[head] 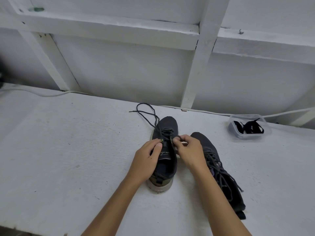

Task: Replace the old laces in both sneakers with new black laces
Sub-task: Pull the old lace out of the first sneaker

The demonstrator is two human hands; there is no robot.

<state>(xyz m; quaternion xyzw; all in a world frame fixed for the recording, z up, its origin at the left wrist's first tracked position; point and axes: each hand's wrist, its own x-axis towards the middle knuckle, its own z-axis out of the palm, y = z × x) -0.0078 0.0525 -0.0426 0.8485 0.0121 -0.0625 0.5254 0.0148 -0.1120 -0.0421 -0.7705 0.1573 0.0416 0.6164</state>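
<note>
White bench (68,150): second sneaker (219,169) beside hands (170,150), laces tub (248,127) beyond.

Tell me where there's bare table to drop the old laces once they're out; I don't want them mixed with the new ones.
The broad stretch of table left of the left hand and upright sneaker is bare. A smaller patch lies below the tub of new black laces. It is crowded between the two sneakers, where the right hand works beside the second sneaker.

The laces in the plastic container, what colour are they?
Black laces, seen in the head view.
</note>
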